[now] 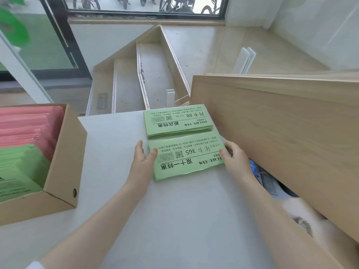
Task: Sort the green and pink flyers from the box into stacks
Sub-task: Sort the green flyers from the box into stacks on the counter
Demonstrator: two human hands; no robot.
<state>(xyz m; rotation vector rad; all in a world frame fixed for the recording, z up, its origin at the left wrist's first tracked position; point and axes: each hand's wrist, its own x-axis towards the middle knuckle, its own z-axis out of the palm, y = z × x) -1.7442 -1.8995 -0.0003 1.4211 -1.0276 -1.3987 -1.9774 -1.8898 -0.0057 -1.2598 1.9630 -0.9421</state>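
Head view: both hands sit at the ends of the near green flyer stack (186, 158) on the white table (174, 220). Left hand (142, 159) mostly open, fingers straight along the stack's left edge, thumb lying on the top sheet. Right hand (235, 156) at the stack's right end, fingers loosely bent, tips touching the top flyer's right edge; cannot tell whether it actually pinches the paper. Near stack slightly askew, sheets fanned at the near edge. Far green flyer stack (177, 120) lies just beyond it, almost touching, squared up. Cardboard box (64, 162) at left, well apart from the stacks, holds pink flyers (25, 125) at its far end and green flyers (19, 171) at its near end. Light wood panel (281, 123) slants along the table's right side, close beside both stacks and the right hand. Both forearms bare, reaching forward from the near edge, converging on the stack.
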